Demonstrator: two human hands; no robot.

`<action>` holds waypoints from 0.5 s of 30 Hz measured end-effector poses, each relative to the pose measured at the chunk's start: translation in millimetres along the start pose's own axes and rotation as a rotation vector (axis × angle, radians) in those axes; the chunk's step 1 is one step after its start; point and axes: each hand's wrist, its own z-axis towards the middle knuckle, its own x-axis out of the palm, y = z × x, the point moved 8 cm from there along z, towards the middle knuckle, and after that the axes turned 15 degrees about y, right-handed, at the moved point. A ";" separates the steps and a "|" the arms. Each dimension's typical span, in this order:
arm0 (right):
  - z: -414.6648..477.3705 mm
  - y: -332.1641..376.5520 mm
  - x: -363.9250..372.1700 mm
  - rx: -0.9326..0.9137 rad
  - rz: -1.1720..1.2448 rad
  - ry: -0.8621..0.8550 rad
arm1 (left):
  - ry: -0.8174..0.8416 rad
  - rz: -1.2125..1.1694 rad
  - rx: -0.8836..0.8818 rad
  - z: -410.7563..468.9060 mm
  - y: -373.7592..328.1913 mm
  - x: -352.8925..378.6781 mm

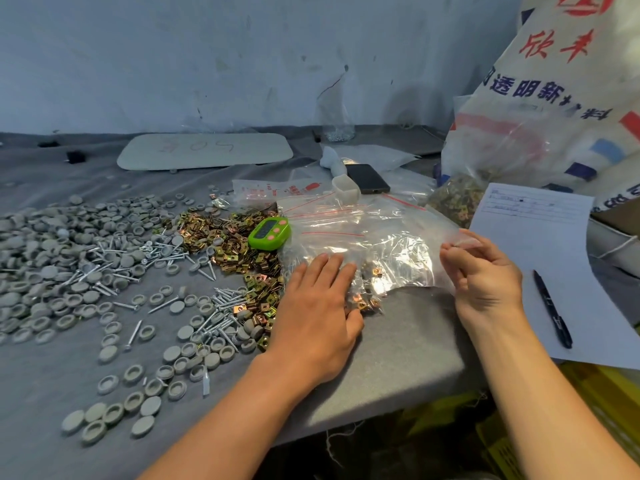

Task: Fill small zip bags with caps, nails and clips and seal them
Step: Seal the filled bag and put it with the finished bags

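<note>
Grey round caps (52, 258) cover the left of the grey table (408, 362). Silver nails (114, 261) and brass clips (225, 237) lie in heaps toward the middle. A pile of clear zip bags (374, 237) with red seal lines sits right of the clips; some hold clips. My left hand (318, 306) lies flat with straight fingers on the near edge of that pile, over a filled bag. My right hand (485, 271) pinches the edge of a clear bag at the pile's right side.
A green timer (270, 233) rests by the bags. Behind are a black phone (367, 178), a white cup (344, 190) and a grey board (204, 150). At right: a paper sheet (540, 237) with a black pen (552, 308), a clip bag (453, 195), a large printed sack (561, 98).
</note>
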 end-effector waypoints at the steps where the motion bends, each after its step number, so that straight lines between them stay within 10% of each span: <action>1: -2.5 2.8 5.2 -0.008 -0.002 0.017 | -0.003 0.003 -0.004 -0.7 -0.1 0.2; 9: -31.9 4.1 87.9 0.130 0.080 0.301 | -0.168 -0.170 -0.036 -5.6 -3.3 -23.7; 15: -49.7 -31.0 135.1 0.327 -0.142 0.473 | -0.198 -1.133 -0.121 -11.0 35.2 -42.0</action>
